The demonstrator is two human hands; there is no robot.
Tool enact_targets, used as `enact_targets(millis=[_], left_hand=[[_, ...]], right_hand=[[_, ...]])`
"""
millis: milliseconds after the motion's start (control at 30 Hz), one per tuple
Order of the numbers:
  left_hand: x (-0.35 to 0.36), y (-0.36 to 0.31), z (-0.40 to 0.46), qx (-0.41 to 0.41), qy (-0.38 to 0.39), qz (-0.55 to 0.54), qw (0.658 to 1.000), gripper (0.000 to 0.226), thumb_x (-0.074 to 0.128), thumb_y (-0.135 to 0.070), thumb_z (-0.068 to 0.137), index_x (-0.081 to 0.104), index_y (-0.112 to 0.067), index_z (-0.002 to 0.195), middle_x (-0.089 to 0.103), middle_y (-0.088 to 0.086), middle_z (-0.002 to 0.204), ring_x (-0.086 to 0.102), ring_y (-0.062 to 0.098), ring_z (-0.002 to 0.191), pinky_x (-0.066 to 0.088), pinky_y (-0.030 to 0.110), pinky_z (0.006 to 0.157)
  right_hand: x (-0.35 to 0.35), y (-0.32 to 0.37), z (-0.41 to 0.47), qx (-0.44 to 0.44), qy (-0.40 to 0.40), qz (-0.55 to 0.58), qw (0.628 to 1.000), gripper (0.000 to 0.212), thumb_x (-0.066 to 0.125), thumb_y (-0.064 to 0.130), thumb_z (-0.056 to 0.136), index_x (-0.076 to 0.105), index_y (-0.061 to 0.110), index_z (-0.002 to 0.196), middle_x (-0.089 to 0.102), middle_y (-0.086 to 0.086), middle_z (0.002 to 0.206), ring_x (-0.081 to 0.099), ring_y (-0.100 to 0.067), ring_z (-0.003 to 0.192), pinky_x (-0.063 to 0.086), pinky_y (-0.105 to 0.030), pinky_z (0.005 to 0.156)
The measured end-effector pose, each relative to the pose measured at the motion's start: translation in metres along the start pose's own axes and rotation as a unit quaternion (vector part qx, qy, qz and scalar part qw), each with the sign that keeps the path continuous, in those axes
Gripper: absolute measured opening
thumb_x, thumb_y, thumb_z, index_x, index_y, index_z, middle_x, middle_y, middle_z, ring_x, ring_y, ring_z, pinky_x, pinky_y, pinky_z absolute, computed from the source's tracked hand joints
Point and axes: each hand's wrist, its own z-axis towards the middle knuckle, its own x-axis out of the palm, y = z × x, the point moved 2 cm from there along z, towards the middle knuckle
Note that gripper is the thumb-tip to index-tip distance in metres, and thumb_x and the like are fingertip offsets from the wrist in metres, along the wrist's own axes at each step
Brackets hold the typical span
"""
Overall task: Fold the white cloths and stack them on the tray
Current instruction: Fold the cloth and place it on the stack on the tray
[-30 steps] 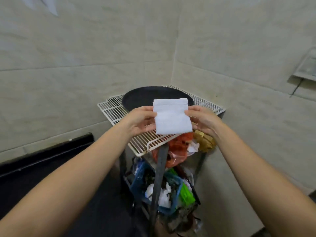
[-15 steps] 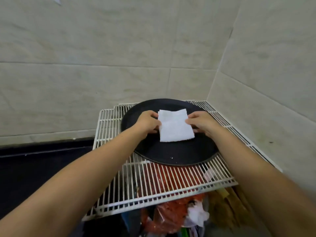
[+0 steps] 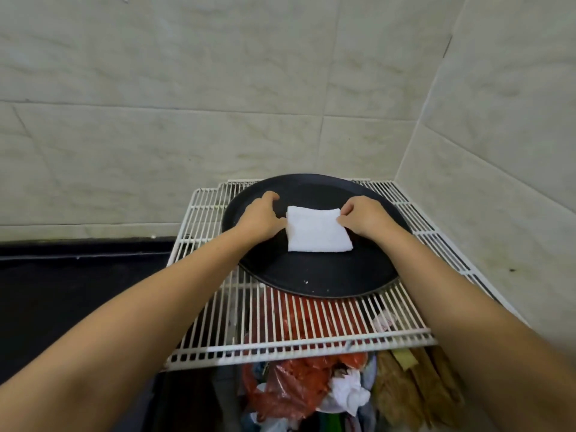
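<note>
White wire rack (image 3: pixel 299 333) carries black tray (image 3: pixel 314 275).

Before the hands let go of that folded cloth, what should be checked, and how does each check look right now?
1. White cloth folded into a neat square: ok.
2. Cloth lies wholly inside the black tray: ok.
3. Tray rests flat on the wire rack: ok.
4. Left hand grip on the cloth's edge: cannot tell.
5. Right hand pinches the far corner; not released: not ok.
</note>
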Motion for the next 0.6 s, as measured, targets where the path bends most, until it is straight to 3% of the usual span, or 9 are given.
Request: enact_targets(millis=[133,233,333,467,600], left_hand=[[-0.039,0.015,-0.033,0.025,-0.063,-0.028,0.997,0.044,0.057,-0.016,0.089,0.046,-0.009,0.131,0.061,0.010,0.101,0.060,0.026,0.094,0.040,0.026,0.076],[-0.077,0.044,-0.073,0.022,-0.101,-0.051,0.993,0.037,0.054,-0.010,0.089,0.049,-0.005,0.126,0.061,0.013,0.090,0.058,0.024,0.073,0.041,0.027,0.064],[-0.118,0.089,-0.123,0.001,-0.124,-0.051,0.991,0.035,0.052,-0.011,0.092,0.049,-0.007,0.126,0.059,0.010,0.094,0.053,0.020,0.079,0.040,0.026,0.072],[-0.162,0.156,-0.194,-0.039,-0.161,-0.041,0.985,0.033,0.052,-0.012,0.091,0.051,-0.010,0.124,0.059,0.004,0.093,0.054,0.019,0.080,0.039,0.026,0.072],[-0.190,0.210,-0.261,-0.077,-0.180,-0.028,0.980,0.034,0.053,-0.015,0.091,0.052,-0.011,0.125,0.058,0.000,0.095,0.054,0.017,0.085,0.038,0.025,0.075]], right_hand=[[0.003,0.048,-0.020,-0.057,-0.034,-0.030,0.997,0.027,0.046,0.017,0.090,0.067,0.006,0.102,0.067,-0.014,0.110,0.061,-0.033,0.104,0.052,-0.043,0.085],[0.020,0.103,-0.043,-0.103,-0.065,-0.067,0.990,0.029,0.045,0.010,0.091,0.061,0.015,0.116,0.060,-0.011,0.120,0.056,-0.032,0.110,0.046,-0.037,0.080],[0.033,0.143,-0.062,-0.106,-0.098,-0.112,0.983,0.032,0.047,0.004,0.090,0.062,0.011,0.117,0.060,-0.016,0.121,0.056,-0.036,0.111,0.043,-0.036,0.078],[0.040,0.165,-0.087,-0.088,-0.094,-0.121,0.984,0.030,0.045,0.007,0.092,0.063,0.010,0.115,0.061,-0.018,0.120,0.057,-0.037,0.109,0.045,-0.038,0.079],[0.086,0.221,-0.138,-0.149,-0.087,-0.108,0.979,0.028,0.044,0.008,0.090,0.067,0.009,0.106,0.065,-0.018,0.113,0.061,-0.036,0.102,0.046,-0.036,0.077]])
